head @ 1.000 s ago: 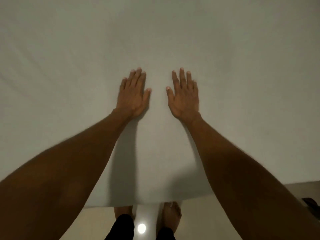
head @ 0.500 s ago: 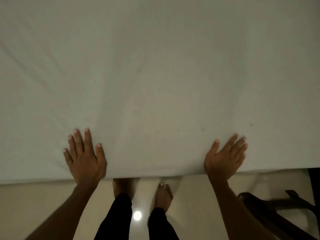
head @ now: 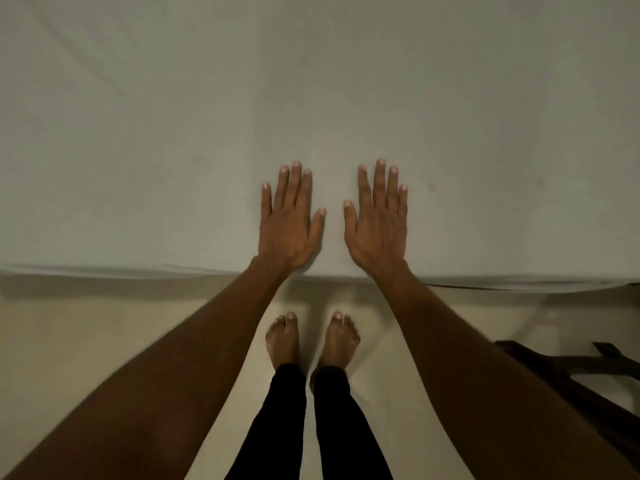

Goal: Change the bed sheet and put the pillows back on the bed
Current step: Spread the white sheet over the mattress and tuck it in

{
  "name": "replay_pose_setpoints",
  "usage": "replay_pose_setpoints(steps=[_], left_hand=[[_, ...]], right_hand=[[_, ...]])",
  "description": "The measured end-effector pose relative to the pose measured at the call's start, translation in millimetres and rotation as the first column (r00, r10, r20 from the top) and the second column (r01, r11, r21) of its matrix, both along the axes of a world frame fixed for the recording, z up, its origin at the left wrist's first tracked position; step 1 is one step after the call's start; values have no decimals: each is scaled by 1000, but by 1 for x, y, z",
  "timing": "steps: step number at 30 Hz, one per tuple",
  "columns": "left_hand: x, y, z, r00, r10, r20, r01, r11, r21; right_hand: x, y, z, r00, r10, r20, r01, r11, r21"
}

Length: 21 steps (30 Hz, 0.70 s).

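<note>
A white bed sheet (head: pixel 311 98) covers the bed and fills the upper half of the view, mostly smooth with faint creases at the upper left. My left hand (head: pixel 289 220) lies flat on the sheet near the bed's front edge, palm down, fingers straight. My right hand (head: pixel 379 220) rests flat beside it, a small gap between the two thumbs. Neither hand holds anything. No pillows are in view.
The bed's front edge (head: pixel 138 271) runs across the middle of the view. Below it is a pale tiled floor (head: pixel 86 341) where my bare feet (head: pixel 311 337) stand. A dark wooden piece of furniture (head: pixel 588 379) sits at the lower right.
My hands were together further up the sheet, then spread apart at the bed's front edge, and now they are back together near that edge. The view has tilted down toward the floor.
</note>
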State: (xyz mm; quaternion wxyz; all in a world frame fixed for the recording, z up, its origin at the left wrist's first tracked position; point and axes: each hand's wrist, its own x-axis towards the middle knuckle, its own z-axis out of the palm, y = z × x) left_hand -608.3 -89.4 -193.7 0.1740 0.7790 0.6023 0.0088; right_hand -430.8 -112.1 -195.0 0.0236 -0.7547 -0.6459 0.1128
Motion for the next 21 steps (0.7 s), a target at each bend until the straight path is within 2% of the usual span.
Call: replay_pose_setpoints(steps=[3,6,9,11,13,15,16,17,18,19,20,21], left_hand=[[3,-39,-12,994,-48,-97,52,998,34],[1,-81,-7,992,-112,-56,113,994,4],[-2,-119,8,992,-130,-10,129,990,-59],[-6,-142,17,989,-124,87,131,988,-85],[-17,-157,23,960,-62,273,96,989,-114],[-32,-165,19,909,67,411,-16,992,-126],[-40,-168,14,867,199,457,-124,974,-190],[-44,-166,9,785,387,484,-254,913,-318],[-49,-162,3,641,601,477,-382,789,-481],[-53,-155,-5,433,793,429,-484,606,-631],[-58,-144,-11,185,917,353,-522,396,-755],[-66,-131,-18,-35,965,258,-505,206,-838]], right_hand=[[-5,-35,-9,999,10,46,-9,1000,-25],[-7,-88,2,997,73,40,-70,995,-70],[-10,-129,12,999,52,-9,-53,994,-96],[-13,-149,18,989,-13,-150,5,998,-57],[-20,-165,19,933,-98,-346,123,991,52],[-26,-172,14,833,-280,-477,366,925,97],[-29,-169,10,708,-440,-553,528,849,1],[-30,-163,5,490,-620,-613,668,719,-193],[-29,-156,1,194,-761,-619,725,537,-432],[-27,-149,-6,-123,-816,-565,671,351,-653],[-22,-140,-11,-363,-800,-478,555,226,-800],[-20,-131,-18,-491,-769,-409,457,172,-873]])
